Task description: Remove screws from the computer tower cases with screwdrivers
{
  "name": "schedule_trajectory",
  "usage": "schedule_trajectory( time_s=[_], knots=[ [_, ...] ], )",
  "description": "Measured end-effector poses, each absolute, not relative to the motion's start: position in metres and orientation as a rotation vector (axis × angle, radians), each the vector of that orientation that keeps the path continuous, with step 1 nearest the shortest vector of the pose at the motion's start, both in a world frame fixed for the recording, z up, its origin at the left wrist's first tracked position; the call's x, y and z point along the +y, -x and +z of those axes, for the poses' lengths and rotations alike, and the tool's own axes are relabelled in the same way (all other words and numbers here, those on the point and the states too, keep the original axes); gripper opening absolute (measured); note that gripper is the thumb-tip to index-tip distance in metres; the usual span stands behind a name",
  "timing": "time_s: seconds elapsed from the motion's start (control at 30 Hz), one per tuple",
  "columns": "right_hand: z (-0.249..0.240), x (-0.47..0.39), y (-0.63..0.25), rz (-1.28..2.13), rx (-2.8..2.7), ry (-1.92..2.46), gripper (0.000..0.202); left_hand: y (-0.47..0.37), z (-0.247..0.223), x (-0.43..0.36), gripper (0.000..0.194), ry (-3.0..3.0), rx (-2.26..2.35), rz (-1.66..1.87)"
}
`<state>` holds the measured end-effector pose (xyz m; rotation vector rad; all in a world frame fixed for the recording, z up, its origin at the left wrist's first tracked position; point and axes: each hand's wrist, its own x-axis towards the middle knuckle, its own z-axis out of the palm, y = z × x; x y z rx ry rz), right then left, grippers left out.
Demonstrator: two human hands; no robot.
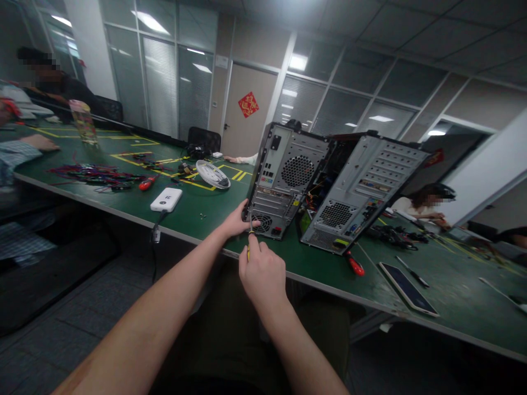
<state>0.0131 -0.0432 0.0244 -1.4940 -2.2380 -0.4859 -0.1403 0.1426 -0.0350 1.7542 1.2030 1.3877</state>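
My right hand (pixel 263 269) is closed around a screwdriver (pixel 249 251) with a yellow handle. Its shaft points up at the lower left of a computer tower's (pixel 274 184) rear panel, beside the round fan grille; the exact tip contact is too small to make out. My left hand (pixel 236 220) grips the lower left edge of that tower, thumb across the rear panel near the shaft and the other fingers partly hidden. Tilted in view, a second computer tower (pixel 349 197) stands just to the right, its rear also facing me.
On the green table (pixel 193 216) are a white power bank (pixel 166 199), a cable pile (pixel 96 176), a white basket (pixel 213 174) and small screws. Red-handled tools (pixel 354 264) and a phone (pixel 407 288) lie near the front edge. Other people sit around the table.
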Motion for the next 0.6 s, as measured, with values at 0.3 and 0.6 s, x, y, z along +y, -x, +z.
schedule_trajectory(
  time_s=[0.3, 0.6],
  knots=[
    [0.017, -0.042, -0.006, -0.242, -2.082, 1.513, 0.035, 0.139, -0.032, 0.141, 0.123, -1.753, 1.208, 1.38],
    [0.01, -0.045, -0.006, 0.01, -1.872, 1.468, 0.031, 0.139, -0.031, 0.139, 0.122, -1.749, 1.232, 1.367]
  ],
)
